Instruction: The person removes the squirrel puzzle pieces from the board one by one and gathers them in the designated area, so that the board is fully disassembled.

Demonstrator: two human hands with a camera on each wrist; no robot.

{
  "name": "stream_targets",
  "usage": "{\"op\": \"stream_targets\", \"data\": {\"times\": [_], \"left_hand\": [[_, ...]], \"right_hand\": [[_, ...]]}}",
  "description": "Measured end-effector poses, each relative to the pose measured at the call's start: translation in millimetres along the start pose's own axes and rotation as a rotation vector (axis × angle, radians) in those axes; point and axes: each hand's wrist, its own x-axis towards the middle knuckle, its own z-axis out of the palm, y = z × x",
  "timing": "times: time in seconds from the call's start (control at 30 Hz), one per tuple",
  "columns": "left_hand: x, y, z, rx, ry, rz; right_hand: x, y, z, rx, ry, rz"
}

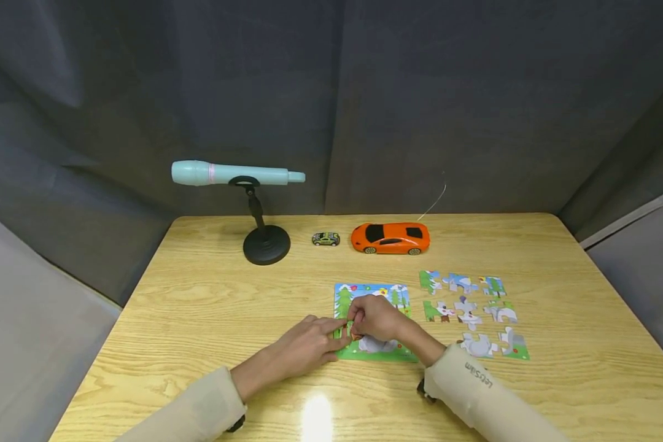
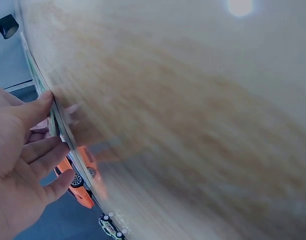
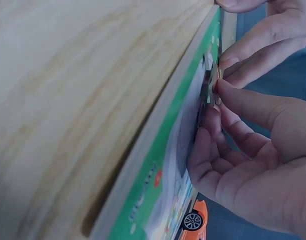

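Observation:
A puzzle board (image 1: 376,355) with a green border and a picture of trees and a grey animal lies flat on the table. My right hand (image 1: 381,317) is over its left half and pinches a small puzzle piece (image 1: 356,336) between thumb and fingers. In the right wrist view, that piece is at the board surface, partly covered by the fingertips. My left hand (image 1: 306,347) rests at the board's left edge with its fingers extended. Its fingertips touch the board right beside the piece, and its thumb (image 2: 40,107) lies at the near edge.
Loose puzzle pieces (image 1: 466,314) lie in rows to the right of the board. Behind it are an orange toy car (image 1: 391,239) with a thin antenna and a small patterned toy car (image 1: 326,239). A light-blue microphone (image 1: 248,174) sits on a black stand (image 1: 266,245) at back left.

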Motion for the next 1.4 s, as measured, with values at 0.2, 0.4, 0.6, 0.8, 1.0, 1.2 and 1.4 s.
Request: {"op": "stream_targets", "data": {"times": [0.2,0.4,0.6,0.8,1.0,1.2,1.4], "left_hand": [[1.5,0.2,2.6,0.008,0.015,0.0],[2.0,0.9,2.5,-0.004,-0.004,-0.013],[1.8,2.1,1.6,0.027,-0.032,-0.008],[1.4,3.7,0.3,0.016,-0.048,-0.01],[1.2,3.8,-0.2,-0.001,-0.049,-0.017],[1.7,4.0,-1.0,0.002,-0.056,-0.017],[2.5,4.1,-1.4,0.001,-0.053,-0.015]], "right_hand": [[-1.7,5.9,-9.4,0.064,-0.018,-0.031],[-10.4,17.1,-28.8,0.125,-0.002,-0.032],[-25.6,28.6,-50.9,0.158,0.003,-0.037],[-42.6,43.1,-70.4,0.163,0.01,-0.034],[-56.0,58.7,-84.7,0.143,0.019,-0.022],[-68.3,75.4,-90.7,0.165,-0.006,-0.017],[-77.8,86.0,-94.1,0.144,-0.027,0.009]]}}
